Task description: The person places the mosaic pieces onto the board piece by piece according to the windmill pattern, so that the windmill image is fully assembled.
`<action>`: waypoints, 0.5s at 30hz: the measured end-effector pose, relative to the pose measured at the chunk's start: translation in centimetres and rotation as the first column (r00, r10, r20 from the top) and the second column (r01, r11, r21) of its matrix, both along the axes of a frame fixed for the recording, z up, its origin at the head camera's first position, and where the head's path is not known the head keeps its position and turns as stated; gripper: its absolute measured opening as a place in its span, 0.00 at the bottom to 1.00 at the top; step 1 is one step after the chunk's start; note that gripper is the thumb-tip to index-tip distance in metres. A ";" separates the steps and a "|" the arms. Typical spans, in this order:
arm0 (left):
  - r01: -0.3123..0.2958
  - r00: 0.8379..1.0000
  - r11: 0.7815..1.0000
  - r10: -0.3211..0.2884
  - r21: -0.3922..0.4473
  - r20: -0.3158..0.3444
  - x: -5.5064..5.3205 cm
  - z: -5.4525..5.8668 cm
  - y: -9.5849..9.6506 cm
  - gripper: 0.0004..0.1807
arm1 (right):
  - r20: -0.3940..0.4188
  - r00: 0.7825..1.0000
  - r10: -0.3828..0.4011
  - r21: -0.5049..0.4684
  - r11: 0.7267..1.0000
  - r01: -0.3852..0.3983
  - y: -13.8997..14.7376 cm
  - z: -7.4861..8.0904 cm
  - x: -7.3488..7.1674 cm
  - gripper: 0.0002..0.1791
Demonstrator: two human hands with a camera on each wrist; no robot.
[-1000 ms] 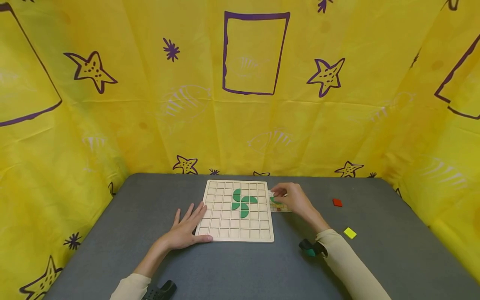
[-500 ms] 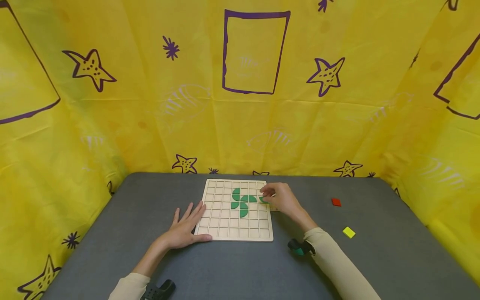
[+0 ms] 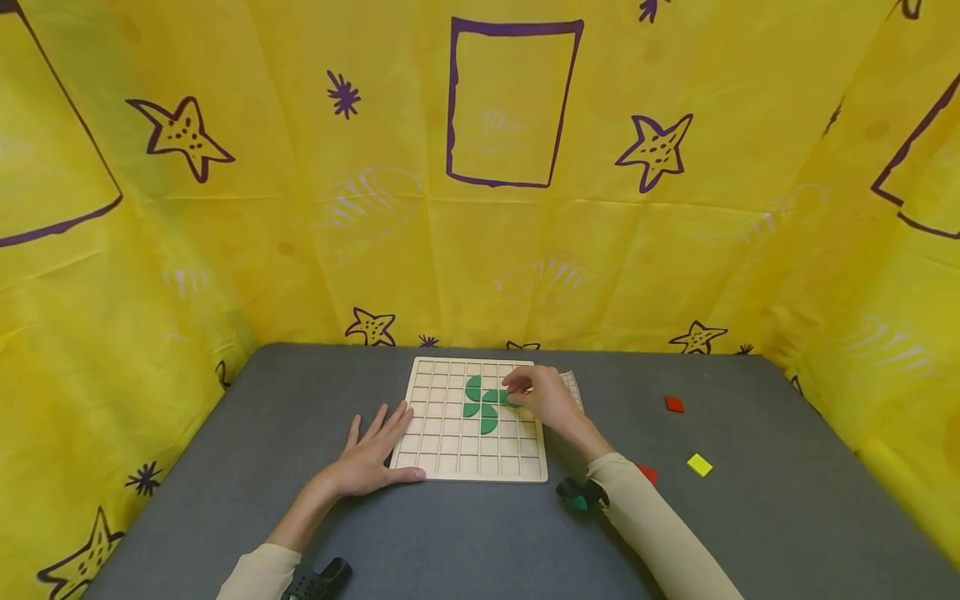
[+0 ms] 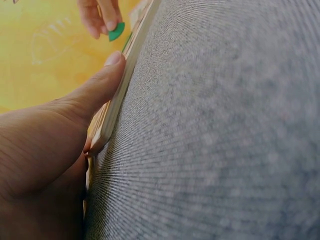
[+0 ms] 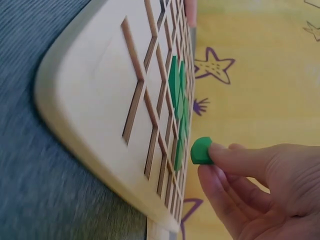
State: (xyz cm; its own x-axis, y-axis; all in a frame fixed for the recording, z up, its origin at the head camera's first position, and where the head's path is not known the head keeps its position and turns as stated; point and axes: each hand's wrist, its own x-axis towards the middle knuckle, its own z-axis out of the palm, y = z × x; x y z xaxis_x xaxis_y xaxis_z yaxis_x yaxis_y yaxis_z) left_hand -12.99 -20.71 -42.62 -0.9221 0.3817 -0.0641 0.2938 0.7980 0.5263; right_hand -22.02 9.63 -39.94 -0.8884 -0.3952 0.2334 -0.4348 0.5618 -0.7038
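A light wooden board [image 3: 442, 454] with a square grid lies on the grey table. Several green quarter-circle tiles [image 3: 489, 419] form a pinwheel shape on it, right of its middle. With thumb and fingertips my right hand [image 3: 547, 400] pinches another green quarter-circle tile [image 5: 201, 151], which hangs just above the board in the right wrist view. My left hand [image 3: 370, 464] lies with spread, straight fingers against the board's left edge, its thumb at the front-left corner. In the left wrist view the thumb [image 4: 102, 85] touches the board's side.
Behind my right hand a printed card [image 3: 573, 388] shows at the board's right edge, mostly hidden. A red tile [image 3: 674, 404] and a yellow tile [image 3: 700, 465] lie to the right. Another red tile [image 3: 648, 473] is partly covered by my right sleeve.
My right hand has moved left from over the card to over the board, carrying the green tile toward the other green tiles. The left hand has stayed in place.
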 end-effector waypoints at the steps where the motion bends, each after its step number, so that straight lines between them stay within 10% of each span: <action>1: 0.001 1.000 1.000 -0.001 0.002 -0.002 0.0 0.0 0.0 0.57 | -0.006 1.000 0.004 -0.001 1.000 -0.004 -0.2 0.0 0.0 0.10; 15: -0.001 1.000 1.000 0.001 0.002 -0.002 0.0 0.0 0.0 0.57 | -0.020 0.999 0.048 -0.046 0.998 -0.049 -2.8 -0.6 -0.1 0.08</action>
State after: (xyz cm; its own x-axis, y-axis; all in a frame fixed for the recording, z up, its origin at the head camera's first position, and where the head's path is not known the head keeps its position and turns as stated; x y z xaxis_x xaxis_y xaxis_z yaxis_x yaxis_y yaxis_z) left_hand -12.96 -20.72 -42.59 -0.9226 0.3809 -0.0620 0.2938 0.7974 0.5271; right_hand -22.11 6.79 -40.55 -0.8639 -0.4261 0.2686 -0.4739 0.5068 -0.7202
